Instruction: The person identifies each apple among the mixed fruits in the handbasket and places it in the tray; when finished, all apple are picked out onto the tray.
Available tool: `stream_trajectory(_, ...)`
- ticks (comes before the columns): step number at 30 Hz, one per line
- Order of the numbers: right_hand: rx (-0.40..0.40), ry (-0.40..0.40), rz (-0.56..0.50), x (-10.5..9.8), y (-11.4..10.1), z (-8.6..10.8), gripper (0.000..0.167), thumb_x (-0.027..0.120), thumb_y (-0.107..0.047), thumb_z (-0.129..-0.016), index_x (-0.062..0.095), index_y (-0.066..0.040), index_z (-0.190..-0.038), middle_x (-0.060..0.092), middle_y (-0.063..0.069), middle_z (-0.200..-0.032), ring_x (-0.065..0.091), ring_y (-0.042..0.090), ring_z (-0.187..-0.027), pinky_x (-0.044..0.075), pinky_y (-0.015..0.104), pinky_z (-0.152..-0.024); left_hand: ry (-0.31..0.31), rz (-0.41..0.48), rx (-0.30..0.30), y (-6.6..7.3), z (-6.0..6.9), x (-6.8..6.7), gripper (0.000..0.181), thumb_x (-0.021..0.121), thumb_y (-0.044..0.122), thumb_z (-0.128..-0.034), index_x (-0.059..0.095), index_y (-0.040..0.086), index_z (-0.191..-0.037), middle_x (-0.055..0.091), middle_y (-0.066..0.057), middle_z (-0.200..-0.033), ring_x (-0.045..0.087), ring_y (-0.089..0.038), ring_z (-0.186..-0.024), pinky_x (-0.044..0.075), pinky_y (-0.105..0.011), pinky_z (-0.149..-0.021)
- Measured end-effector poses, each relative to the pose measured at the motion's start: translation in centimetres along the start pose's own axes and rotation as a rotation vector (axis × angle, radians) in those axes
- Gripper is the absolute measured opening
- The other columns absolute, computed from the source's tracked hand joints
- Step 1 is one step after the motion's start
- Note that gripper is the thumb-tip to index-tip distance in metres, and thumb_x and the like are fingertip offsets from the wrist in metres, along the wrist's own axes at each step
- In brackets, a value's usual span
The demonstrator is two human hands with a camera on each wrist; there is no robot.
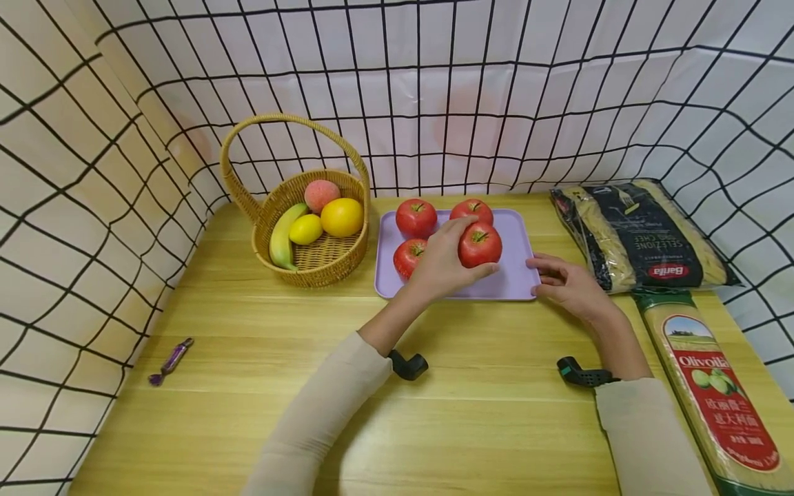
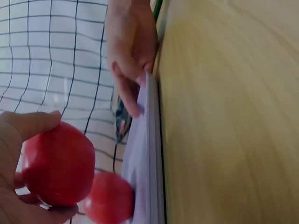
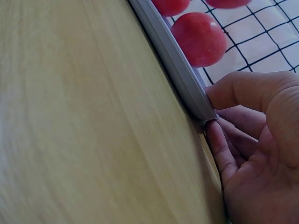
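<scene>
A lilac tray [image 1: 516,279] lies on the table with red apples on it. My left hand [image 1: 442,263] grips one red apple [image 1: 481,246] from its left side, thumb at the near side and fingers over the far side. In the left wrist view that held apple [image 2: 60,164] appears raised above the tray. Behind it is another apple [image 1: 473,209]; two more, a far apple [image 1: 416,218] and a near apple [image 1: 406,259] partly behind my left hand, sit at the tray's left. My right hand [image 1: 573,288] holds the tray's right edge near its front corner, fingers bent.
Left of the tray stands a wicker basket [image 1: 310,277] with a banana, a peach and two yellow fruits. A wrapped candy [image 1: 171,361] lies at the left. On the right are a black pasta bag [image 1: 645,238] and a long pasta pack [image 1: 713,393]. Grid-patterned cloth surrounds the table.
</scene>
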State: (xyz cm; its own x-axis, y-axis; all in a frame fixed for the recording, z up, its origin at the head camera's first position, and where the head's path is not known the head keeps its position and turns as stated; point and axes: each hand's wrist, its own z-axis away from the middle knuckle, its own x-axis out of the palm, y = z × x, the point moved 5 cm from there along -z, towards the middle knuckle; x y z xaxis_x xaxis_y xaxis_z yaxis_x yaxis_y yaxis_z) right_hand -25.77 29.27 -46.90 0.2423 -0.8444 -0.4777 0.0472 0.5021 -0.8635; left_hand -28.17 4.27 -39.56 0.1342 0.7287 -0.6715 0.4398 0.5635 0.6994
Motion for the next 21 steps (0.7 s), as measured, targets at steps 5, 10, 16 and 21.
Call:
stream_trajectory(5, -0.006, -0.012, -0.015, 0.0, 0.1, 0.1, 0.057, 0.068, -0.006, -0.098, 0.049, -0.003, -0.152, 0.024, 0.014, -0.17, 0.047, 0.03, -0.135, 0.045, 0.002, -0.088, -0.007, 0.001, -0.06, 0.2, -0.4, 1.6, 0.086, 0.082, 0.046, -0.0844, 0.042, 0.017, -0.155, 0.05, -0.005, -0.153, 0.055, -0.02, -0.132, 0.053, -0.043, -0.107)
stream_trajectory(10, -0.004, -0.019, -0.025, 0.0, 0.0, 0.1, 0.058, 0.068, -0.007, -0.098, 0.048, -0.003, -0.152, 0.023, 0.014, -0.171, 0.046, 0.033, -0.137, 0.045, 0.002, -0.088, -0.03, -0.007, -0.108, -0.2, -0.5, 3.0, 0.088, 0.08, 0.044, -0.0875, 0.037, 0.015, -0.158, 0.044, -0.008, -0.156, 0.052, -0.023, -0.136, 0.048, -0.043, -0.113)
stream_trajectory(16, -0.01, -0.005, -0.006, -0.1, 0.0, 0.0, 0.057, 0.069, -0.006, -0.097, 0.049, -0.002, -0.151, 0.025, 0.014, -0.17, 0.047, 0.033, -0.137, 0.044, 0.001, -0.088, -0.055, -0.046, -0.154, -0.9, -0.5, 4.2, 0.087, 0.079, 0.043, -0.0892, 0.035, 0.012, -0.158, 0.042, -0.008, -0.156, 0.051, -0.024, -0.135, 0.049, -0.043, -0.111)
stream_trajectory(21, -0.014, -0.008, -0.015, -0.1, 0.0, 0.0, 0.058, 0.068, -0.004, -0.097, 0.048, -0.001, -0.151, 0.025, 0.016, -0.17, 0.047, 0.034, -0.137, 0.045, 0.002, -0.088, -0.035, -0.051, -0.168, -1.3, -0.5, 4.6, 0.087, 0.079, 0.044, -0.0894, 0.034, 0.012, -0.158, 0.042, -0.008, -0.155, 0.052, -0.025, -0.133, 0.051, -0.042, -0.109)
